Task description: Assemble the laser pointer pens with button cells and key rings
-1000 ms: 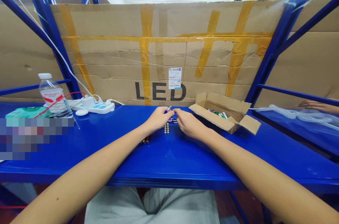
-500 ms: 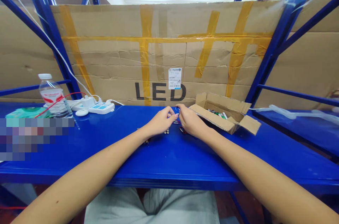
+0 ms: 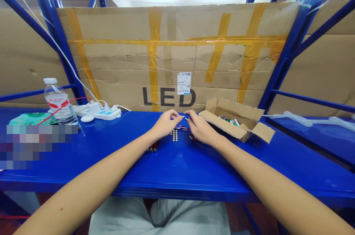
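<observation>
My left hand (image 3: 165, 122) and my right hand (image 3: 200, 127) face each other just above the blue table (image 3: 172, 170). Thumb and fingers of both are pinched together. A tiny pale piece (image 3: 183, 117) shows between the fingertips, too small to name. Under the hands lies a shiny purple and silver tube (image 3: 182, 128). Small round silver pieces (image 3: 175, 136) stand in rows nearer me. By my left wrist are several dark red tubes with metal ends (image 3: 151, 149), partly hidden by the forearm. Small dark red and black pieces (image 3: 192, 137) lie partly under my right hand.
An open cardboard box (image 3: 222, 123) with small cylinders inside stands right of my hands. On the left are a water bottle (image 3: 58, 102), a white power strip (image 3: 107, 114) and a green packet (image 3: 30, 118). A large cardboard panel (image 3: 122, 72) backs the table.
My hands have shifted slightly and my left hand has lifted away a little, so the rows of silver pieces and the red tubes show more. The view has moved slightly.
</observation>
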`<state>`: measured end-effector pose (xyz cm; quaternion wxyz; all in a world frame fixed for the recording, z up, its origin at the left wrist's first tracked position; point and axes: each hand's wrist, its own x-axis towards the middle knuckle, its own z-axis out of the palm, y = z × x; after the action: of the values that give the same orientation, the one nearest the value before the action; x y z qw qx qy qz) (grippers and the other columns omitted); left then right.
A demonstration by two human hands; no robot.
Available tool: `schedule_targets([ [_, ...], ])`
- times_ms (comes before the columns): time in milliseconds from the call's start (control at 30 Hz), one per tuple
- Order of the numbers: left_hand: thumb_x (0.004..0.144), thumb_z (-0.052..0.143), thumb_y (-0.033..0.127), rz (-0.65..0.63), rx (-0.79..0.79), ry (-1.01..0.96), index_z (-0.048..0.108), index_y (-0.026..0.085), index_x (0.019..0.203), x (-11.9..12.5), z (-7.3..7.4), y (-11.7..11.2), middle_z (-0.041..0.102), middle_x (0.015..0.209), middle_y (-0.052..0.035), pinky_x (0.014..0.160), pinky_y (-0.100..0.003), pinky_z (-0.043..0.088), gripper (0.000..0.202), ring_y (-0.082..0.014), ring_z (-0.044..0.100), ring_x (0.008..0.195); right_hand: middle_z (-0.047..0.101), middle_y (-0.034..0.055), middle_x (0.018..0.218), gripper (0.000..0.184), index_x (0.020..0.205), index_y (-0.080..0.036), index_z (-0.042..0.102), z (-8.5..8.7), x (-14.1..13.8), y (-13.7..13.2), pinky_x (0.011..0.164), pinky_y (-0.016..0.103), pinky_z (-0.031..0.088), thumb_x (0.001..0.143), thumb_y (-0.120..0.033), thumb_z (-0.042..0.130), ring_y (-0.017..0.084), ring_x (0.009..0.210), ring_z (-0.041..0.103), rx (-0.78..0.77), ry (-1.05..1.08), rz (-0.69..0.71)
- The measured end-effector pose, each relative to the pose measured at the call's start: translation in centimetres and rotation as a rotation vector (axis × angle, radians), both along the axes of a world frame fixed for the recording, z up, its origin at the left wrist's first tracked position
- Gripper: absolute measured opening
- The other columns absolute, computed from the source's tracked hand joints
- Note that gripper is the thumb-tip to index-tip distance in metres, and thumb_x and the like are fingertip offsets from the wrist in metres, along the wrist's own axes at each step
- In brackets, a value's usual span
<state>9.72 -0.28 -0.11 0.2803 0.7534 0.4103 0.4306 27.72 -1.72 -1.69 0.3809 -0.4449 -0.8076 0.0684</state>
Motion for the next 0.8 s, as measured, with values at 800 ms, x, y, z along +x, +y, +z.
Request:
schedule_targets([
  [800,0.092,0.05,0.026,-0.256,0.619,0.291,0.062,0.019,0.098,-1.0,0.9,-2.1,0.069,0.093,-0.0088,0.081,-0.033,0.05,0.015,-0.0192,0.064,0.088,0.069,0.0052,0.087,0.039,0.095,-0.017,0.067,3.1,2.2,-0.8,0.08,0.038,0.049,0.061,-0.001,0.054,0.017,0.079,0.062,-0.937,0.882,0.54],
])
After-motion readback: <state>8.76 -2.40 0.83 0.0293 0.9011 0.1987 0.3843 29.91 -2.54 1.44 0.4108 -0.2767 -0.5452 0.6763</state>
